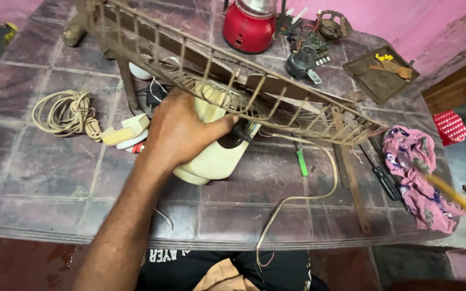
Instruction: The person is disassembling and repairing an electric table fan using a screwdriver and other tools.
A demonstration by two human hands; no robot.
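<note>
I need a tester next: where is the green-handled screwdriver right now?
In the head view, the green-handled screwdriver lies on the tiled table, right of the cream fan motor housing held by the left hand, under the wire fan guard.

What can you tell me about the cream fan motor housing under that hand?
The motor housing is cream plastic, rounded and yellowed, lying tilted on the tiled table. A dark knob or shaft end sticks out of a dark recess near its top. The left hand rests over its upper side, thumb by the knob. A rusty wire fan guard lies across it, hiding its top. A pale cord trails beside it off the table's edge; where the cord joins is hidden.
</note>
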